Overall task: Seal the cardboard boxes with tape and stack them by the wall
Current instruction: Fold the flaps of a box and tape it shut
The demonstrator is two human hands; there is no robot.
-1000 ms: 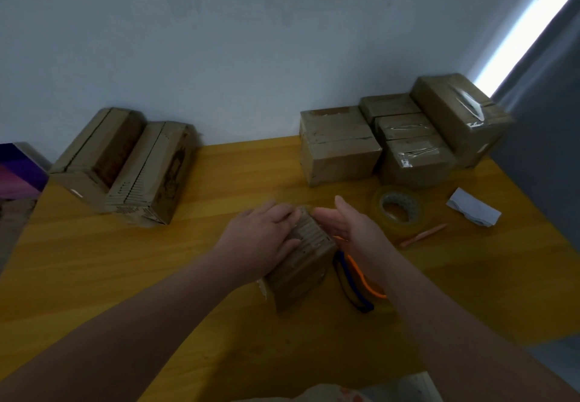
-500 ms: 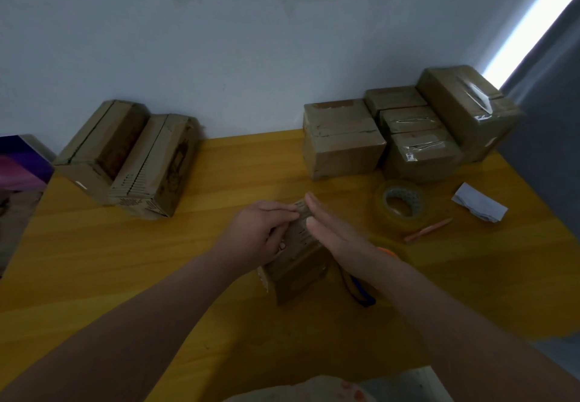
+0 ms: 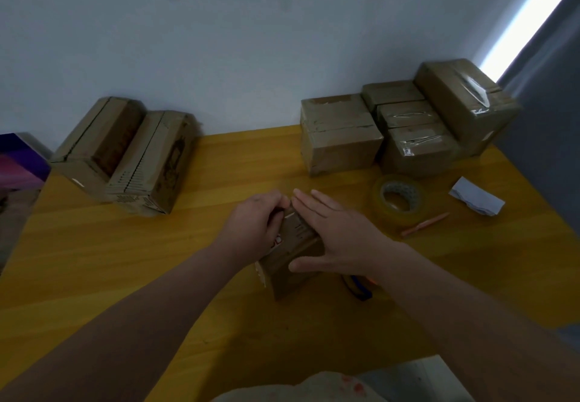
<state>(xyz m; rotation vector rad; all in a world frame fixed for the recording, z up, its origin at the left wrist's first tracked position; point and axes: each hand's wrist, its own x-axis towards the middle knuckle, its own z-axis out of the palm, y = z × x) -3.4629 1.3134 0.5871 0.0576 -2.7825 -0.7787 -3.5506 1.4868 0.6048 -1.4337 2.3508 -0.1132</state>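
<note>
A small brown cardboard box [image 3: 292, 263] stands in the middle of the surface [image 3: 157, 260], turned slantwise, with a bit of red print on its top. The left hand [image 3: 254, 225] curls round its far left edge. The right hand [image 3: 332, 232] lies flat across its top, fingers [image 3: 314, 205] straight. A roll of clear tape [image 3: 398, 200] lies flat to the right, apart from the box. Against the wall [image 3: 251, 56] at the right sits a group of taped boxes: a mid-sized box [image 3: 339, 141], three small boxes [image 3: 408, 114] in a row just beside it, and a larger box [image 3: 464, 100] at the far right with glossy tape across its top. At the left, two long boxes [image 3: 94, 144] lie side by side, touching.
</note>
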